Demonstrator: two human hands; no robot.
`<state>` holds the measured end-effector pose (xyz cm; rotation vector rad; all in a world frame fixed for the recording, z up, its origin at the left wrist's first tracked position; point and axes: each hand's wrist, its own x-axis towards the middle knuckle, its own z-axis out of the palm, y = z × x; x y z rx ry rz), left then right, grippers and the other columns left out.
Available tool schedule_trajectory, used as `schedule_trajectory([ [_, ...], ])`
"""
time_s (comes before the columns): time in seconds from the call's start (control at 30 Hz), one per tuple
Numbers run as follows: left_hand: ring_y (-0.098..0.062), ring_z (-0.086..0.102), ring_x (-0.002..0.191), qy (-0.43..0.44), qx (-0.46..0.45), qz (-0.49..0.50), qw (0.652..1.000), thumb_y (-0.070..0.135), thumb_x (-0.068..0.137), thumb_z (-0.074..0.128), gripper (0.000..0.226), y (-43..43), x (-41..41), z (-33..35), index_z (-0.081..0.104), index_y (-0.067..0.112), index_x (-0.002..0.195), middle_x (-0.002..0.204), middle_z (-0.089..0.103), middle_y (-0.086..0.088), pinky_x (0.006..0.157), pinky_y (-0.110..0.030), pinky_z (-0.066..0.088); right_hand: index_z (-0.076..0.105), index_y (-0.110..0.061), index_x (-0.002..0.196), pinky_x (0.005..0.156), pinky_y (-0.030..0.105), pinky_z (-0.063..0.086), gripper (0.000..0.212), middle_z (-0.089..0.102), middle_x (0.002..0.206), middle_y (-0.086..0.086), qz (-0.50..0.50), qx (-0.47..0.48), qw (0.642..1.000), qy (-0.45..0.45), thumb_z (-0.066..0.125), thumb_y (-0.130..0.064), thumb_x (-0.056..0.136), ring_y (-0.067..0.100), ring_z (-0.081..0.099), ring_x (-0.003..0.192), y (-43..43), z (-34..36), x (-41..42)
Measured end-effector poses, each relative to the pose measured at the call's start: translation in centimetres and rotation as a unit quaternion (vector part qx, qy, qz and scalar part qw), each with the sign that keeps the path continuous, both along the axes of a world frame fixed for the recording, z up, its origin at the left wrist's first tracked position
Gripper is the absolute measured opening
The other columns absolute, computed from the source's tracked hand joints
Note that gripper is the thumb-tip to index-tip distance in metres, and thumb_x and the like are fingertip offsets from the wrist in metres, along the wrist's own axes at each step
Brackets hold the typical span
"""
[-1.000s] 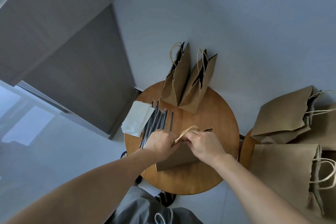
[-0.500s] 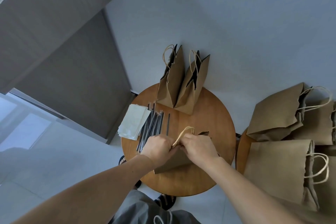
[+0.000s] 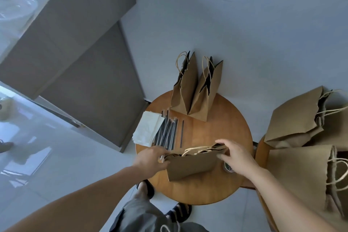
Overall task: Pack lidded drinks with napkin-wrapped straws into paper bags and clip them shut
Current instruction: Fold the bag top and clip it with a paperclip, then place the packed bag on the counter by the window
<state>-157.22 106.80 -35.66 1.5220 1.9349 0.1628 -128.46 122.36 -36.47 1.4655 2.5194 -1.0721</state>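
1. Head view, hard bits: your left hand [image 3: 148,160] is motion-blurred, a dark round thing [image 3: 228,168] is mostly hidden under your right hand [image 3: 235,153], and the bags on the right [image 3: 297,118] run off frame.
2. Count: 2 standing bags [image 3: 183,92] at the table's [image 3: 216,132] far edge, 1 napkin stack [image 3: 148,131], and a straw bunch [image 3: 167,133] too tight to count.
3. The paper bag [image 3: 192,165] sits between your hands, with both sets of fingers clamped on its mouth ends.

Bags [image 3: 190,164] were plain kraft brown, straws [image 3: 167,133] black, napkins [image 3: 148,130] white beside them, table [image 3: 226,128] warm orange wood.
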Motion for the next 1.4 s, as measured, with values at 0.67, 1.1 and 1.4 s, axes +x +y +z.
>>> schedule_trajectory([
  [0.67, -0.024, 0.050, 0.064, -0.146, 0.266, 0.141, 0.942, 0.028, 0.097, 0.060, 0.028, -2.7, -4.1, 14.5, 0.064, 0.005, 0.082, 0.068, 0.058, -0.009, 0.064, -0.039, 0.044, 0.061, -0.031, 0.087, 0.052, 0.013, 0.042, 0.008, 0.059, 0.057, -0.008, -0.215, 0.166, 0.913, 0.304, 0.064, -0.038, 0.089, 0.007, 0.057, 0.057, -5.7, 14.5, -6.2],
  [1.1, -0.001, 0.041, 0.053, -0.219, 0.542, 0.261, 0.768, 0.036, 0.095, 0.061, 0.026, -17.2, -17.1, 30.2, 0.066, 0.019, 0.077, 0.057, 0.047, 0.013, 0.048, -0.013, 0.033, 0.059, -0.032, 0.079, 0.053, 0.008, 0.038, 0.016, 0.055, 0.062, -0.005, -0.175, 0.301, 0.820, 0.455, 0.066, -0.028, 0.093, -0.001, 0.051, 0.054, -18.9, 31.9, -24.5],
  [1.4, 0.004, 0.054, 0.056, -0.131, 0.610, 0.310, 0.718, 0.040, 0.094, 0.061, 0.028, -25.1, -31.0, 39.9, 0.072, 0.032, 0.070, 0.061, 0.062, 0.018, 0.050, -0.013, 0.044, 0.064, -0.024, 0.076, 0.059, 0.027, 0.037, 0.015, 0.052, 0.049, -0.021, -0.073, 0.198, 0.823, 0.528, 0.067, -0.021, 0.091, 0.006, 0.046, 0.050, -24.6, 40.6, -38.8],
])
